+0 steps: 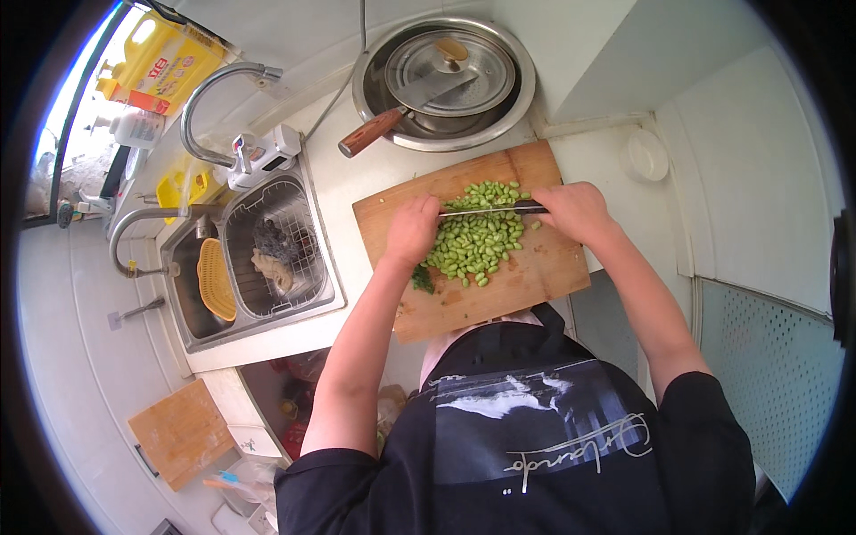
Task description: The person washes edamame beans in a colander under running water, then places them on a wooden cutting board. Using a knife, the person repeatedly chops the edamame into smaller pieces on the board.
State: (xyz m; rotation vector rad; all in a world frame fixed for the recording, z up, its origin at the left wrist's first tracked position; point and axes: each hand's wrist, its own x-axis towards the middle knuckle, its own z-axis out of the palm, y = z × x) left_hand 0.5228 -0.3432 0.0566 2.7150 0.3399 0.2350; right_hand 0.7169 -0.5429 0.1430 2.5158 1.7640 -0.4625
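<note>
A kitchen knife (488, 210) lies crosswise over a heap of shelled green soybeans (475, 241) on a wooden cutting board (374, 221). My right hand (576, 210) grips its black handle. At the other end, the fingers of my left hand (413, 229) close around the tip of the blade, partly hiding it. Beans lie on both sides of the blade, most of them on the side nearer to me. A small clump of dark green chopped leaves (422, 279) sits by the heap, below my left hand.
Behind the board, a cleaver (374, 132) rests across a lidded pot (408, 60) inside a steel basin (364, 87). To the left is a double sink (334, 294) with a wire rack and a yellow basket (215, 281). A white bowl (647, 157) stands at the right.
</note>
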